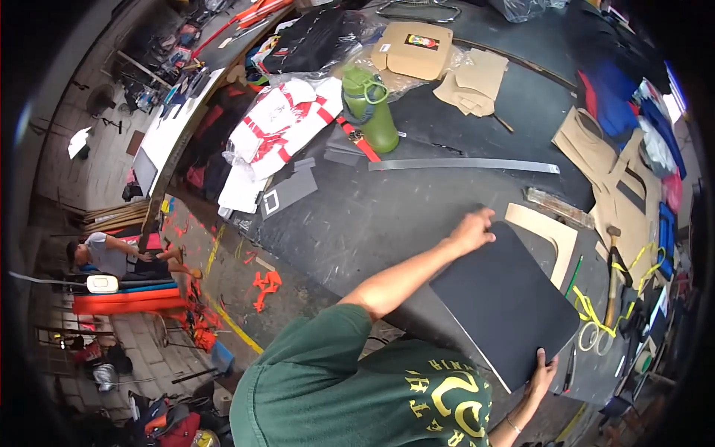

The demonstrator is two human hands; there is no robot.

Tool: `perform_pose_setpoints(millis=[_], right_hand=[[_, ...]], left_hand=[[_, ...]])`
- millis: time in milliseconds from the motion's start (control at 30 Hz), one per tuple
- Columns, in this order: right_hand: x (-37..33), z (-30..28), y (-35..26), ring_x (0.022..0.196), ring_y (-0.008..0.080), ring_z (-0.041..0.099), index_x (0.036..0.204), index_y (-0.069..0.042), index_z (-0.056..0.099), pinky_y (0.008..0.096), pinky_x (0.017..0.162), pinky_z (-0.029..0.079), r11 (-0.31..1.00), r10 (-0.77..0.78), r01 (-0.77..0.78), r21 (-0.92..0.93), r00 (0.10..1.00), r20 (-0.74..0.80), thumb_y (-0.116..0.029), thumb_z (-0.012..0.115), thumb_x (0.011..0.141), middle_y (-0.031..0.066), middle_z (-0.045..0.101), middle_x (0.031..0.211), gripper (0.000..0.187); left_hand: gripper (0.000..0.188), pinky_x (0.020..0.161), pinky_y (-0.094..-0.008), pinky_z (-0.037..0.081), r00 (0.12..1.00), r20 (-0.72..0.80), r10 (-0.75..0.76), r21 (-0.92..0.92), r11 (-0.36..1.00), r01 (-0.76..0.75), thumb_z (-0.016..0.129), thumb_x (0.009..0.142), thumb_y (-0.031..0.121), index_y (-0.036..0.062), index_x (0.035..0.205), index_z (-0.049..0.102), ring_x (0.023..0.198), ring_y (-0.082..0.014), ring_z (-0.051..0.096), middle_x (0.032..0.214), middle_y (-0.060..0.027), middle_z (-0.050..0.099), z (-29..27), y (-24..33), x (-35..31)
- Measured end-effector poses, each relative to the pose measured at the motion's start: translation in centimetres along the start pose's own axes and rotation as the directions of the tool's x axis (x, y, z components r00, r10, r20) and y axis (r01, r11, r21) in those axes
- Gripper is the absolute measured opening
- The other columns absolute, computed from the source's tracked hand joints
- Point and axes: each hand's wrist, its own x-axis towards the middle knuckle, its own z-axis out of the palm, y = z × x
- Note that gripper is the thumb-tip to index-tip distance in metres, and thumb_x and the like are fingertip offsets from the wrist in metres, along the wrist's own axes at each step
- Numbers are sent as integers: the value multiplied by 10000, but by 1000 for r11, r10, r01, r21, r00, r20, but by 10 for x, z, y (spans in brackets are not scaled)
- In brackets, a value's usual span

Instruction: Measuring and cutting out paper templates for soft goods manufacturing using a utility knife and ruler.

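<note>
A large black rectangular sheet (pixel 506 302) lies slantwise over the table's near edge, its pale cut edge showing at the lower left. My right hand (pixel 542 375) grips its near edge, thumb on top and the other fingers partly hidden below. At the sheet's far left corner is my left hand (pixel 471 232), open, its fingers bent and apart; whether it touches the sheet is hard to tell. Just beyond the sheet are a cream L-shaped piece (pixel 555 238) and a worn rectangular block (pixel 558 207).
A metal ruler (pixel 463 165) lies across the dark table (pixel 328 246). Behind it stands a green bottle (pixel 378 119) beside a white-and-red bag (pixel 279 123). At right are a hammer (pixel 612 279), scissors (pixel 594 337), yellow ribbon (pixel 588 309) and brown patterns (pixel 622 179). Another person (pixel 112 249) sits far left.
</note>
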Motion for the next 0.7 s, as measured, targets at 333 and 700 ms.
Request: perform_pose_setpoints(millis=[333, 700], right_hand=[[-5, 16, -25, 1314, 246, 532, 1519, 74, 402, 348, 1124, 392, 967, -181, 180, -181, 983, 11, -270, 695, 1005, 186, 558, 1457, 685], [-24, 28, -68, 942, 119, 649, 1317, -14, 670, 303, 866, 537, 976, -211, 208, 71, 977, 39, -166, 702, 975, 70, 744, 1104, 375]], left_hand=[[944, 504, -281, 560, 739, -627, 245, -103, 915, -391, 692, 992, 203, -182, 1485, -15, 677, -225, 735, 895, -185, 732, -419, 140, 108], [604, 876, -288, 536, 888, 459, 37, -6, 999, -39, 692, 1002, 304, 44, 1504, 481, 1100, -177, 635, 1281, -94, 642, -194, 59, 30]])
